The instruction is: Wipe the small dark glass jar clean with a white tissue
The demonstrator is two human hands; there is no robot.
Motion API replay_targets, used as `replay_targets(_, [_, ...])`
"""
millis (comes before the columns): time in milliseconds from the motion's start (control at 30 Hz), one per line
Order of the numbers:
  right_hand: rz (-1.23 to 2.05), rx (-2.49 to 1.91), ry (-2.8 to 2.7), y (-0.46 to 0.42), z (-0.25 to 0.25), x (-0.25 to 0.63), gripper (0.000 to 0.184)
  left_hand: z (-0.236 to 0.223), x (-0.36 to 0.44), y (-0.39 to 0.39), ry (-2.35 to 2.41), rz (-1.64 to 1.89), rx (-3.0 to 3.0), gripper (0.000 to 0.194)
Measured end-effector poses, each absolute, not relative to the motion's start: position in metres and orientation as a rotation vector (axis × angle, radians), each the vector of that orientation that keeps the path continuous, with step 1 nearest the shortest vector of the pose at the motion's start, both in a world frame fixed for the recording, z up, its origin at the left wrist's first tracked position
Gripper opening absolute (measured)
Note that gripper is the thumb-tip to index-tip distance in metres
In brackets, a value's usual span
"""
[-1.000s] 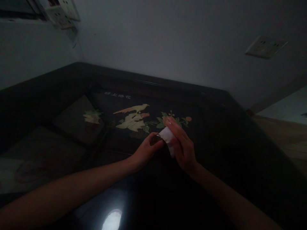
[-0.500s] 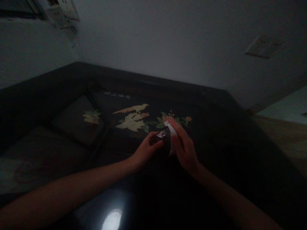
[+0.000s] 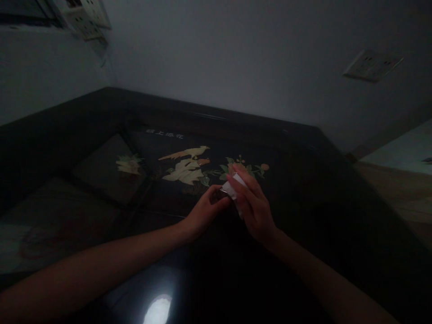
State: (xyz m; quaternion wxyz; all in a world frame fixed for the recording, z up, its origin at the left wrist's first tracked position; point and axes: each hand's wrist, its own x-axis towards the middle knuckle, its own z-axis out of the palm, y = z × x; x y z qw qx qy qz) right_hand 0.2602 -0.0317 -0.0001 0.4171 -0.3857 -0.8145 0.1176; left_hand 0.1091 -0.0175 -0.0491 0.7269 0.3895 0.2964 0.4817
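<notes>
My left hand (image 3: pixel 205 209) is closed around a small dark, shiny object (image 3: pixel 222 193), its thumb and fingers gripping the left side. Its kind is hard to make out in the dim light, and most of it is covered. A white tissue (image 3: pixel 233 185) lies over its top and right side. Pressing that tissue against the object is my right hand (image 3: pixel 254 204), with fingers bent over it. Both hands are above a dark, glossy surface (image 3: pixel 209 270).
The surface bears an inlaid bird (image 3: pixel 189 153), flowers (image 3: pixel 263 167) and white characters (image 3: pixel 165 134). A pale wall (image 3: pixel 219 54) rises behind, with a socket plate (image 3: pixel 373 66) at right and more sockets (image 3: pixel 86 22) at upper left. Light reflects near the bottom.
My right hand has moved slightly left and its fingers have curled over, bringing the tissue across the top of the dark object. My left hand has stayed nearly still.
</notes>
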Motion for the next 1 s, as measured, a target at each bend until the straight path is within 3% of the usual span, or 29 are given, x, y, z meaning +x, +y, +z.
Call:
replay_targets(200, [0.607,-1.051,-1.756,-0.027,0.001,0.259,0.036,-0.048,0.107,-0.019,0.590,1.031,0.866,0.048])
replay_targets(400, [0.835,-1.142,-1.518,-0.021,-0.011,0.261,0.045,-0.039,0.107,-0.020,0.620,1.007,0.875,0.054])
replay_targets(600, [0.586,-1.100,-1.759,-0.028,-0.008,0.261,0.039,-0.048,0.108,-0.018,0.620,1.021,0.882,0.051])
replay_targets(800, [0.100,-0.938,-2.149,-0.034,-0.002,0.258,0.050,-0.047,0.109,-0.018,0.677,1.032,0.935,0.047])
replay_targets(1000, [0.255,-0.968,-2.059,-0.031,-0.003,0.260,0.045,-0.049,0.109,-0.017,0.629,1.037,0.890,0.050])
